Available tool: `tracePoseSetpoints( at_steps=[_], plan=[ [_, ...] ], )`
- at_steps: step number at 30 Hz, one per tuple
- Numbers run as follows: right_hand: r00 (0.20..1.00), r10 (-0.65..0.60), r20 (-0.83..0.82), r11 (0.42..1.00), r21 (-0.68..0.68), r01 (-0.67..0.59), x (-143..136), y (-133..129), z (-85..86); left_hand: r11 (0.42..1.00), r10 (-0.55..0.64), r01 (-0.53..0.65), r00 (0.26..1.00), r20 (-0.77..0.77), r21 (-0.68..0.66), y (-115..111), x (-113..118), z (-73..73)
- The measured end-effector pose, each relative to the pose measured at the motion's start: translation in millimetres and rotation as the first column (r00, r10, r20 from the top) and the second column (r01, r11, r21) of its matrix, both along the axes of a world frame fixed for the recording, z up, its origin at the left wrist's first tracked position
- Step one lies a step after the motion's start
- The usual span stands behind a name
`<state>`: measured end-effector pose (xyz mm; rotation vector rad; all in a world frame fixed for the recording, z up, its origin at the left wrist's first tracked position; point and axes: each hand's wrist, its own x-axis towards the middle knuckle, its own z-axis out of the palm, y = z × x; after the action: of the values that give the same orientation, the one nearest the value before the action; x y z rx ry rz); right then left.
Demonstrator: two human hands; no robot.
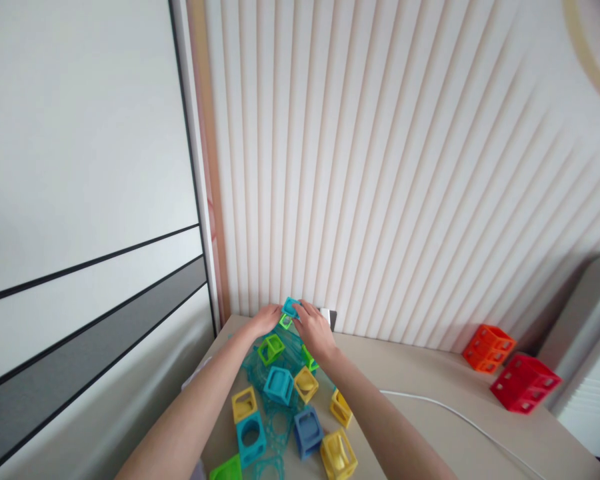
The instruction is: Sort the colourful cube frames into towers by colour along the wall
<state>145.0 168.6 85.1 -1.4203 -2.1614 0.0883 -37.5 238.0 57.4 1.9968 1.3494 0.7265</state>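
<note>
Both my arms stretch out to the far corner of the tabletop. A small turquoise cube block (290,307) is pinched in my right hand (317,328), its fingers curled round the near right side. My left hand (269,319) is at the left of that cube, its fingers bent; whether they grip it is hidden. Just below the turquoise cube shows a small green cube block (285,321). Nearer me lie another green cube (271,349), a larger turquoise cube (279,385) and a yellow cube (306,385), all with open window-like sides.
A teal net-like bag (279,427) spreads under several blocks, among them a blue cube (308,432). Orange cubes (489,348) and a red block (525,383) stand at the right. A white cable (445,403) crosses the tabletop (410,373). A ribbed wall (360,167) rises behind.
</note>
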Motion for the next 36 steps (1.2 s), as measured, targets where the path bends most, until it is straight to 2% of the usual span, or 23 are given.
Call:
tracePoseSetpoints(
  at_steps=[5,9,11,14,17,20,24,27,29,32,36],
  plan=[
    [0.965,-0.084,-0.247,0.995,0.03,0.095,10,-7,6.9,0.998,0.02,-0.019,1.0,0.007,-0.051,-6,4,9.5],
    [0.919,-0.087,-0.384,0.994,0.023,0.104,15,-23,7.8,0.997,0.072,-0.066,0.99,0.122,-0.05,-17,9,23.3],
    [0.904,-0.059,-0.423,0.996,0.031,0.08,14,-33,8.9,0.996,0.079,-0.068,0.974,0.213,-0.058,-29,11,32.2],
    [0.892,0.001,-0.452,0.999,0.046,0.023,8,-48,13.5,0.997,0.034,-0.01,0.941,0.336,-0.074,-58,12,46.2],
    [0.886,0.053,-0.46,0.998,0.047,-0.036,0,-61,18.6,0.997,-0.004,0.037,0.91,0.415,-0.072,-90,8,57.7],
    [0.901,0.054,-0.431,0.998,0.006,-0.057,-7,-76,16.4,0.997,0.055,-0.02,0.88,0.471,-0.08,-108,-3,64.2],
    [0.979,0.049,-0.199,0.995,-0.078,-0.066,-12,-100,-0.1,0.986,0.161,-0.115,0.833,0.529,-0.118,-112,-16,69.3],
    [0.996,0.086,-0.028,0.987,-0.136,-0.09,-15,-111,-11.8,0.984,0.174,-0.122,0.802,0.572,-0.128,-113,-16,76.0],
    [0.995,0.096,0.014,0.981,-0.173,-0.092,-17,-113,-14.9,0.986,0.162,-0.109,0.786,0.597,-0.126,-117,-11,81.6],
    [0.993,0.121,-0.006,0.97,-0.213,-0.12,-18,-113,-13.9,0.989,0.144,-0.076,0.733,0.665,-0.13,-127,-2,88.3],
    [0.977,0.107,-0.185,0.958,-0.245,-0.151,-11,-108,-14.4,0.989,0.131,-0.044,0.678,0.723,-0.138,-135,5,91.1]
  ],
)
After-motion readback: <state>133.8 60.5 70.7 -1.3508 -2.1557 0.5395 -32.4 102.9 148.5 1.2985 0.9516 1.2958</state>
